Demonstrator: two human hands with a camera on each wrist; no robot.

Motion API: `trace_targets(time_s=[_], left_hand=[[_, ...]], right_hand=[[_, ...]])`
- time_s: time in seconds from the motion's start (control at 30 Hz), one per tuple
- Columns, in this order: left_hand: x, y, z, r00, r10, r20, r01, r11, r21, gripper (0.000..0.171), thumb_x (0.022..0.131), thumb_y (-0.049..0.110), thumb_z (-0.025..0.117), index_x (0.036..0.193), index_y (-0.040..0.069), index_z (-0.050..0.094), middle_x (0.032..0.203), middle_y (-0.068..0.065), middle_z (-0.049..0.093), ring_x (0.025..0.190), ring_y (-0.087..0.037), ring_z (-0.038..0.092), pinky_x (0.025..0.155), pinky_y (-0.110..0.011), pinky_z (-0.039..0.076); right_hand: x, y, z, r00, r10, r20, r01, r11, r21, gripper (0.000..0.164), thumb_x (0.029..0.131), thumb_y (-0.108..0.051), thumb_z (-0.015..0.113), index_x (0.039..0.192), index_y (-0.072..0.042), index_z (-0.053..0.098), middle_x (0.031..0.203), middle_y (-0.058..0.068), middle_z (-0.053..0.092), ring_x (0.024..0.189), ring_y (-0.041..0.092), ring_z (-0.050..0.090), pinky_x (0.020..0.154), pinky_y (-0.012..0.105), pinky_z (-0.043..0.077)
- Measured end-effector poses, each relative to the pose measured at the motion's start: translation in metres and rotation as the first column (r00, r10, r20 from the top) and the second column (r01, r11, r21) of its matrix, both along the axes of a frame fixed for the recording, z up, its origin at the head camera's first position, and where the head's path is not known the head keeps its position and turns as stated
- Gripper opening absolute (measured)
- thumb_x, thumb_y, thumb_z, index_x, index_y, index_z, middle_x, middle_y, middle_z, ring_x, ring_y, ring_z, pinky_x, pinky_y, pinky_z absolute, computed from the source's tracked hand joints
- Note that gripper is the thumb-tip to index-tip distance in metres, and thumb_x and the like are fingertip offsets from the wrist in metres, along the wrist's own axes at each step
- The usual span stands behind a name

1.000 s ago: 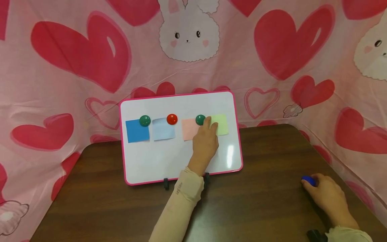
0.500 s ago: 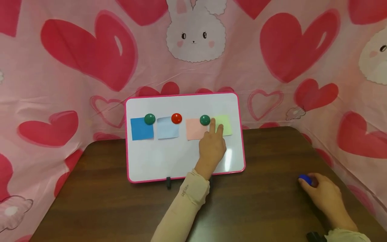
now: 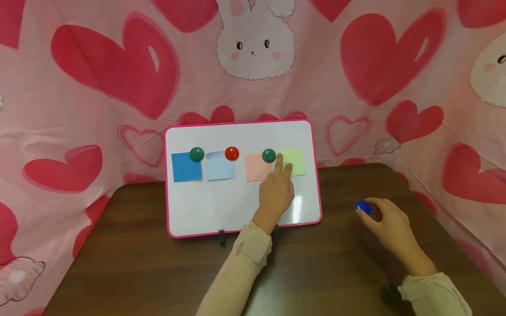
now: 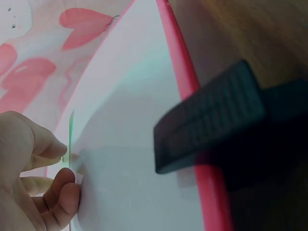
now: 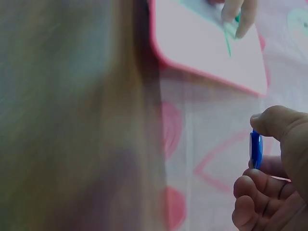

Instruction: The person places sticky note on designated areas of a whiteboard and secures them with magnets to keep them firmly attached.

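On the tabletop a pink-framed whiteboard (image 3: pixel 221 206) leans back on small black supports. My left hand (image 3: pixel 275 193) touches a light green paper note (image 3: pixel 297 160) at the board's right, two fingers stretched out and partly covering it. My right hand (image 3: pixel 391 228) holds a round blue magnet (image 3: pixel 362 207) above the table, right of the board. The right wrist view shows that magnet (image 5: pixel 257 150) edge-on, pinched between thumb and fingers. Seen from the left wrist, the green note (image 4: pixel 71 132) is a thin edge by my fingertips.
Green magnets (image 3: pixel 196 154) sit on the blue note (image 3: pixel 186 169) and the pink note (image 3: pixel 254 169). A red magnet (image 3: pixel 232 153) sits on the pale blue note (image 3: pixel 221 169). A heart-patterned cloth (image 3: pixel 253 96) surrounds the brown table (image 3: pixel 158 276).
My right hand has lifted the blue magnet and moved left, closer to the board. The left hand shifted slightly right on the green note, away from the green magnet, then stayed there.
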State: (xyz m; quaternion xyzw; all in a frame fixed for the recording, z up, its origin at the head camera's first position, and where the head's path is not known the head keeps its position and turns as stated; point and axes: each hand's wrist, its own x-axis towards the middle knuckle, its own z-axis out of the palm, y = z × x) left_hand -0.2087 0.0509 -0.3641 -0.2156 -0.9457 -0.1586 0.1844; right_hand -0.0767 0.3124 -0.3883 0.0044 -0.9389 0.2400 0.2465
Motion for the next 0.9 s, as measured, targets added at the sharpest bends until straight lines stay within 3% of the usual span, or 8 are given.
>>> trace_targets(time_s=[0.17, 0.4, 0.67, 0.9], left_hand=[[-0.002, -0.001, -0.002, 1.000, -0.030, 0.000, 0.030, 0.999, -0.036, 0.044, 0.101, 0.021, 0.058, 0.145, 0.017, 0.055, 0.159, -0.009, 0.037, 0.073, -0.023, 0.064, 0.048, -0.030, 0.049], [-0.007, -0.002, -0.007, 0.996, -0.025, -0.080, 0.023, 1.000, -0.017, 0.045, 0.099, 0.025, 0.067, 0.142, 0.017, 0.058, 0.156, -0.008, 0.043, 0.070, -0.022, 0.063, 0.048, -0.030, 0.049], [-0.011, -0.005, -0.011, 0.988, -0.028, -0.150, 0.020, 0.998, -0.058, 0.035, 0.102, 0.023, 0.062, 0.135, 0.017, 0.063, 0.153, -0.009, 0.047, 0.063, -0.021, 0.060, 0.046, -0.027, 0.047], [-0.017, -0.007, -0.016, 0.972, -0.043, -0.230, 0.031, 0.998, -0.055, 0.033, 0.102, 0.025, 0.062, 0.133, 0.014, 0.064, 0.150, -0.008, 0.050, 0.059, -0.020, 0.060, 0.046, -0.027, 0.047]], right_hand=[[-0.021, -0.024, 0.013, 0.997, 0.072, -0.034, -0.072, 0.997, -0.023, 0.037, 0.089, -0.020, 0.079, 0.116, 0.001, 0.066, 0.093, 0.008, 0.060, 0.080, 0.021, 0.053, 0.067, 0.031, 0.046], [-0.054, -0.054, 0.031, 0.988, 0.136, -0.066, -0.141, 0.987, -0.075, 0.036, 0.091, -0.020, 0.077, 0.118, 0.000, 0.066, 0.091, 0.010, 0.057, 0.080, 0.022, 0.052, 0.066, 0.030, 0.046], [-0.096, -0.078, 0.052, 0.973, 0.169, -0.156, -0.185, 0.979, -0.091, 0.035, 0.089, -0.015, 0.079, 0.117, 0.002, 0.066, 0.088, 0.013, 0.057, 0.079, 0.026, 0.053, 0.067, 0.040, 0.046], [-0.120, -0.094, 0.063, 0.989, 0.143, -0.048, -0.148, 0.979, -0.140, 0.044, 0.093, -0.024, 0.074, 0.127, 0.002, 0.063, 0.098, 0.017, 0.059, 0.088, 0.032, 0.056, 0.078, 0.046, 0.047]])
